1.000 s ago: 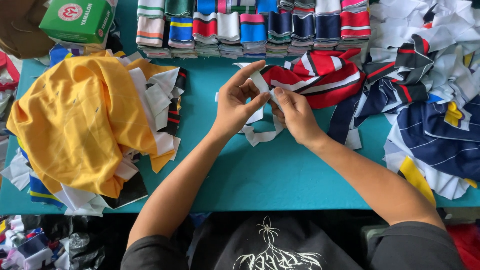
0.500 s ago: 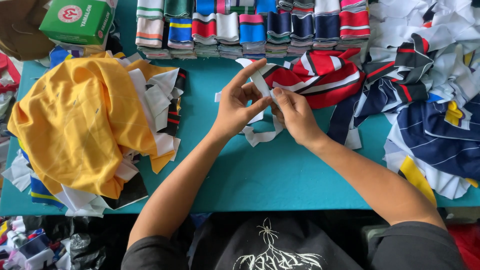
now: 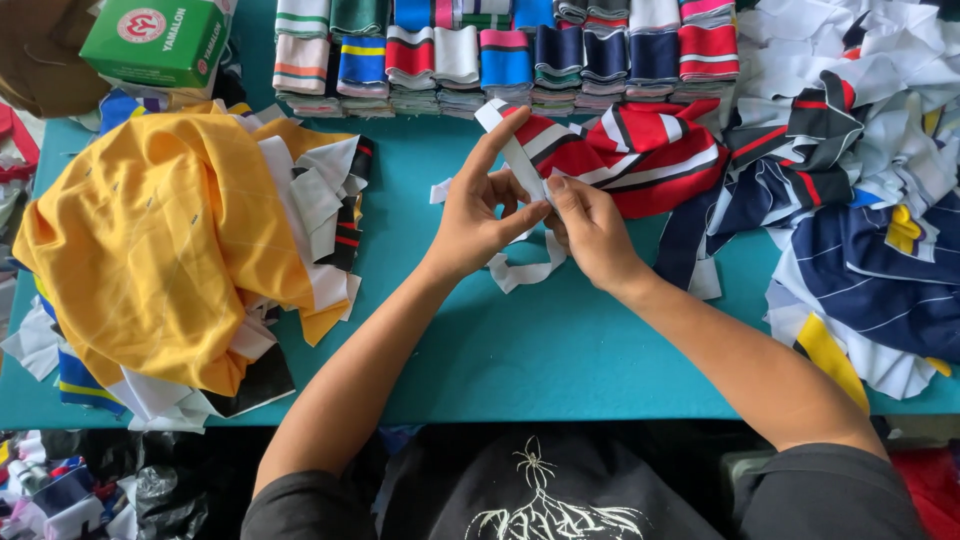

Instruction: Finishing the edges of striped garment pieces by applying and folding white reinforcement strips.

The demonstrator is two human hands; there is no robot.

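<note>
My left hand [image 3: 478, 212] and my right hand [image 3: 592, 232] meet over the middle of a teal table [image 3: 560, 350]. Both pinch a narrow white fabric strip [image 3: 512, 150] that runs up past my left index finger and trails down in a loop below my hands. Just behind the hands lies a red, white and black striped knit piece [image 3: 640, 150].
A yellow garment [image 3: 150, 240] sits on a heap of scraps at the left. Folded striped collar pieces [image 3: 500, 55] line the far edge. A pile of navy, white and yellow fabric [image 3: 860, 220] fills the right. A green box [image 3: 155, 40] stands at the back left.
The hands have barely moved. The strip has shifted slightly between the fingers.
</note>
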